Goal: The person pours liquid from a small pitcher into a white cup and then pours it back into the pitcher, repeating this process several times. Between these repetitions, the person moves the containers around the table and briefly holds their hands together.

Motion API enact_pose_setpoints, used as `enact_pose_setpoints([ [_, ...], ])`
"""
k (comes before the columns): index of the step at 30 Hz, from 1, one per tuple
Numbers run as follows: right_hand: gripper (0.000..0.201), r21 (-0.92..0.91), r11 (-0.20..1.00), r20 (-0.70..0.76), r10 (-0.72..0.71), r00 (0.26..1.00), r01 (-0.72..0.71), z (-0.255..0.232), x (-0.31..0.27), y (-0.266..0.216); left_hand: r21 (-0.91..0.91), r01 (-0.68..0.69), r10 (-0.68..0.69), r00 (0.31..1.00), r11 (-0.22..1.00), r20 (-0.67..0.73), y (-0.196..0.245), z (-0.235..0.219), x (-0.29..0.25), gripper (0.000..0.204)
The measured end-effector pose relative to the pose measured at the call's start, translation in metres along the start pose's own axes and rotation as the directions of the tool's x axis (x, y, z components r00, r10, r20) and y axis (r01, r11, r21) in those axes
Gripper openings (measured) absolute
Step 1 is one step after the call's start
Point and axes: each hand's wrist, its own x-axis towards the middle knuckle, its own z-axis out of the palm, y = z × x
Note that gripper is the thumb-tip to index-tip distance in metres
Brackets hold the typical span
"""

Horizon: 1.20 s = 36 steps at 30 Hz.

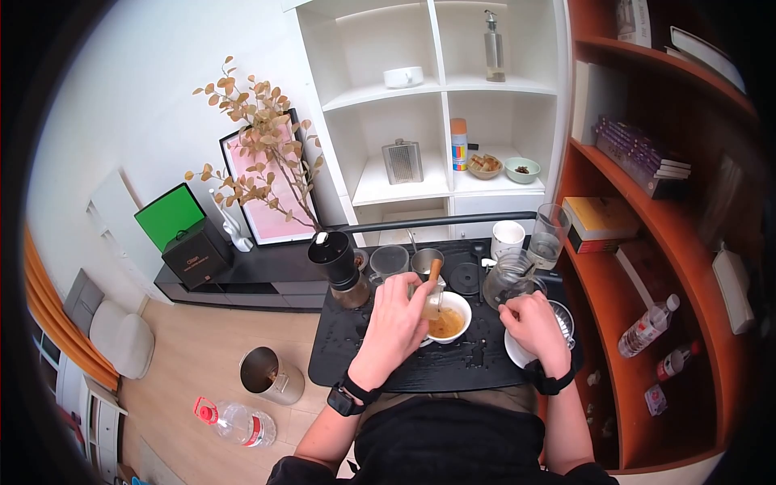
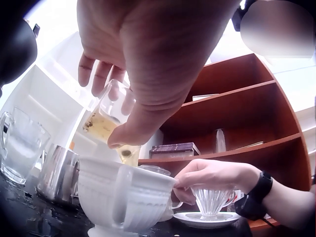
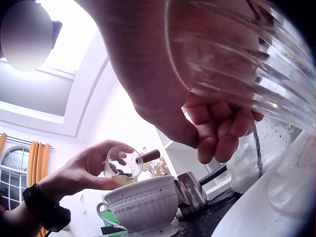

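My left hand [image 1: 392, 323] grips a small glass vessel [image 2: 108, 106] with a wooden handle [image 1: 435, 269]. The vessel is tilted over a white ribbed cup [image 2: 123, 192], and yellowish liquid with dark bits lies toward its lower end. Amber liquid [image 1: 445, 324] shows inside the cup. My right hand [image 1: 537, 323] hovers above a white saucer [image 2: 212, 223], its fingers loosely curled with nothing visible between them. Right beside that hand, a clear ribbed glass cup [image 2: 210, 197] stands on the saucer. A glass jug [image 1: 505, 279] is just beyond the right hand.
On the black tray table [image 1: 347, 368] stand a grinder-like container [image 1: 331, 255], a metal pitcher [image 2: 58, 173], a white tumbler [image 1: 508, 237] and a tall glass [image 1: 551, 230]. Water drops dot the tray. A wooden bookshelf [image 1: 594, 291] rises close on the right.
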Motion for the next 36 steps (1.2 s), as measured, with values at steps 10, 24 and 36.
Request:
enact_pose_setpoints([
  [10, 0.036, 0.001, 1.000, 0.000, -0.002, 1.000, 0.002, 0.000, 0.000, 0.001, 0.133, -0.142, 0.144, 0.990, 0.981, -0.004, 0.000, 0.000, 0.001, 0.078],
  [24, 0.035, -0.010, 1.000, -0.010, 0.000, 1.000, 0.000, 0.000, -0.001, 0.000, -0.032, 0.146, -0.149, 0.975, 0.989, -0.163, -0.008, 0.005, -0.009, 0.070],
  [36, 0.035, -0.021, 1.000, -0.002, 0.001, 1.000, -0.001, 0.003, -0.001, 0.003, -0.228, 0.532, -0.543, 0.839, 0.815, 0.019, -0.042, 0.012, -0.052, 0.065],
])
